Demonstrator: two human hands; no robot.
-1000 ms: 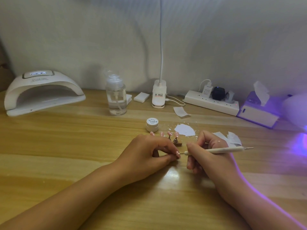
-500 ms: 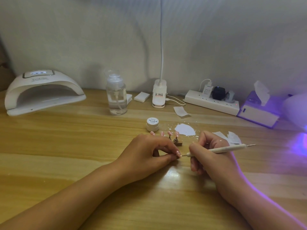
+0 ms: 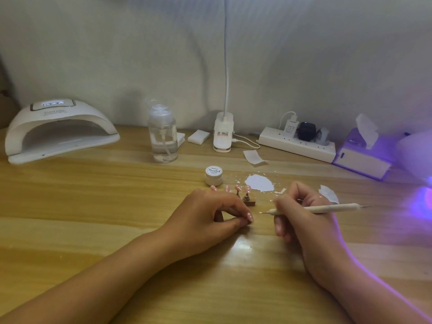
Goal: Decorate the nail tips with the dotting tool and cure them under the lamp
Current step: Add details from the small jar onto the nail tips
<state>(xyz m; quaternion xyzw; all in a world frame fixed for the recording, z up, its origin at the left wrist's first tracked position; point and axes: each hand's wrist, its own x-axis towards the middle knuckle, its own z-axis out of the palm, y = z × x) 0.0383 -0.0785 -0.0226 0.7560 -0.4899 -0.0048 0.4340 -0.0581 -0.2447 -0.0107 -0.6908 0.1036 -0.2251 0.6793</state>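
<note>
My left hand (image 3: pixel 210 212) rests on the wooden table and pinches a pink nail tip (image 3: pixel 249 217) with white dots between thumb and forefinger. My right hand (image 3: pixel 297 213) grips a white dotting tool (image 3: pixel 327 208) like a pen; its metal point hangs a short way right of the tip, apart from it. Several more pink nail tips (image 3: pixel 238 188) stand on small holders just behind my left hand. A white smear of paint (image 3: pixel 259 182) lies on the table beside a small white gel jar (image 3: pixel 214 175). The white curing lamp (image 3: pixel 59 130) sits at the far left.
A clear pump bottle (image 3: pixel 163 136), a clip lamp base (image 3: pixel 223 134), a power strip (image 3: pixel 298 142) and a tissue box (image 3: pixel 363 157) line the back edge. Paper scraps (image 3: pixel 329 194) lie near my right hand. Purple light glows at the right edge.
My right hand has drawn the dotting tool to the right, off the nail tip it was touching. My left hand has kept still.
</note>
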